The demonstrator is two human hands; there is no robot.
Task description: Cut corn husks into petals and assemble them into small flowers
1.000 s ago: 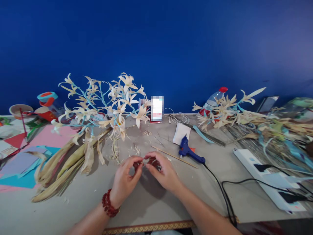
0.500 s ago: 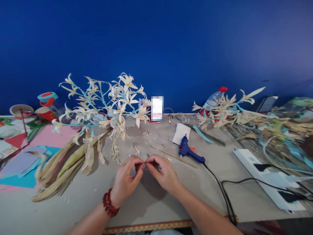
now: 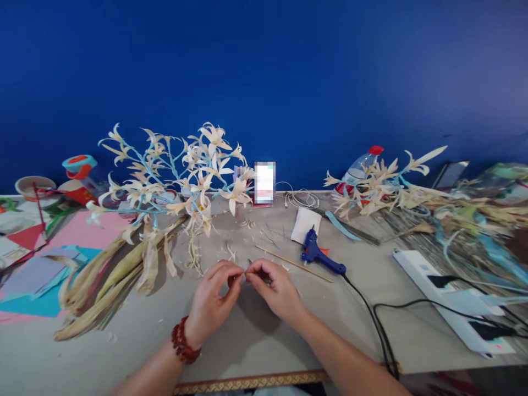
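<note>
My left hand, with a dark red beaded bracelet on its wrist, is closed in a pinch. Facing it, my right hand pinches too, thumb against forefinger. The fingertips of both nearly meet over the middle of the table; whatever they hold is too small to make out. Just beyond them lie pale curled shavings and a thin wooden stick. To the right of my right hand a blue glue gun rests with its nozzle on a folded white paper.
Cream artificial flowers on pale blue stems stand at the back left, above dried husks and coloured paper. A phone-like screen stands at the back. On the right are a white power strip, black cables and more flowers.
The two pinching hands have drawn very slightly apart at the fingertips. Everything else on the table lies as before.
</note>
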